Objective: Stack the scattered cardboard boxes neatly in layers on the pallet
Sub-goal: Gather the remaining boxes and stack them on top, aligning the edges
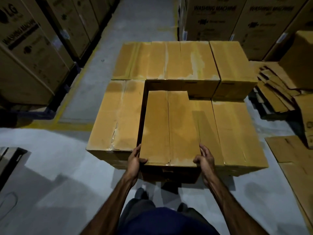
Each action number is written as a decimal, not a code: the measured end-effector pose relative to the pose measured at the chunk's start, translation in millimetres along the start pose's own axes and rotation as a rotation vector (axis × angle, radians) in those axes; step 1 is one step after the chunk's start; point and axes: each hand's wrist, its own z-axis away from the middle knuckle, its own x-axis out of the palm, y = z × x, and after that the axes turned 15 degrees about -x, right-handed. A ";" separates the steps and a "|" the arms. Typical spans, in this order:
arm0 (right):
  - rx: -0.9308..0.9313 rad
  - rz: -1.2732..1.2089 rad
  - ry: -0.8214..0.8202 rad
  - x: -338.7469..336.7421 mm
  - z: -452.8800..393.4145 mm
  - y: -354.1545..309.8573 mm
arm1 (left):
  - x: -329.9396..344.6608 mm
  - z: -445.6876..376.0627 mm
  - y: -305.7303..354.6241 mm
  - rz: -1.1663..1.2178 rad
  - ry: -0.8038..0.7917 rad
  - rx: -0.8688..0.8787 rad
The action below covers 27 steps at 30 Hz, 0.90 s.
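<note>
Am clamping left grip [134, 158] and right grip [204, 159] on near corners of box [169, 128]; judging it stiff, light; slotting into stack's [116, 114] near-edge gap.

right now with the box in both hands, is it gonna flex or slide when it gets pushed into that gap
The held box probably stays stiff: its top is flat, the seam taped shut. It seems manageable in weight, since the left hand and right hand carry it by its near corners. Its smooth taped faces may slide readily against the neighbouring box.

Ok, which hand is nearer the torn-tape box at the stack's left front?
Left. The left hand grips the held box right beside the torn-tape box; the right hand holds the held box's far side.
</note>
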 end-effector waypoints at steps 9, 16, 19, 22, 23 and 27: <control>0.125 0.079 -0.051 14.7 -9.8 26.8 | -0.4 -23.8 -10.1 -0.194 0.132 -0.024; 0.202 0.129 -0.056 23.8 -36.7 31.2 | 0.0 -48.6 -9.1 -0.353 0.172 -0.010; 0.218 0.155 -0.072 27.1 -47.4 34.3 | 3.5 -56.8 -4.5 -0.368 0.177 -0.032; 0.199 0.159 -0.061 30.2 -56.8 36.6 | 9.2 -59.9 0.1 -0.367 0.166 -0.055; 0.195 0.153 -0.047 31.0 -59.8 37.7 | 9.5 -61.5 0.5 -0.367 0.161 -0.065; 0.192 0.121 -0.053 32.7 -72.3 43.2 | 8.0 -76.5 3.0 -0.397 0.203 -0.105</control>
